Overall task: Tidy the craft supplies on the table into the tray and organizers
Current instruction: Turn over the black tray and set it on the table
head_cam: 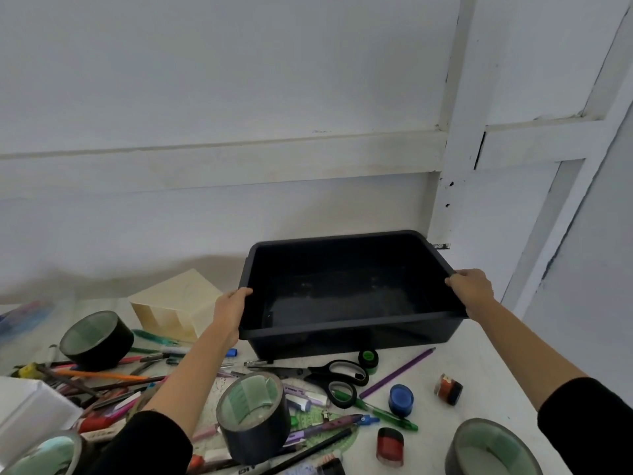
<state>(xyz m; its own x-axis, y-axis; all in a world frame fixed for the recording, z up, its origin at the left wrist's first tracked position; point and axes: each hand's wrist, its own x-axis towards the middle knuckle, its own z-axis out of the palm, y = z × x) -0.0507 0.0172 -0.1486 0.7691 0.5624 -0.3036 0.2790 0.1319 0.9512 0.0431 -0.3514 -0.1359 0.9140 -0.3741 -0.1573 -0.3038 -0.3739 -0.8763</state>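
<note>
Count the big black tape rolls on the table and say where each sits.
4 black tape rolls: left roll by the cream plastic organizer, centre roll among the pens, bottom-left roll cut off by the frame, bottom-right roll. Others may be out of view.

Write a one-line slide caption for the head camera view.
The left hand and right hand grip opposite rims of the empty black tray behind scattered tape rolls, scissors and pens.

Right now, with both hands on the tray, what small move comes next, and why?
Probably set the black tray down flat and let go. The left hand and right hand both grip its rim, it looks empty, and scissors and tape rolls lie loose on the table before it, so a hand must be freed.
</note>
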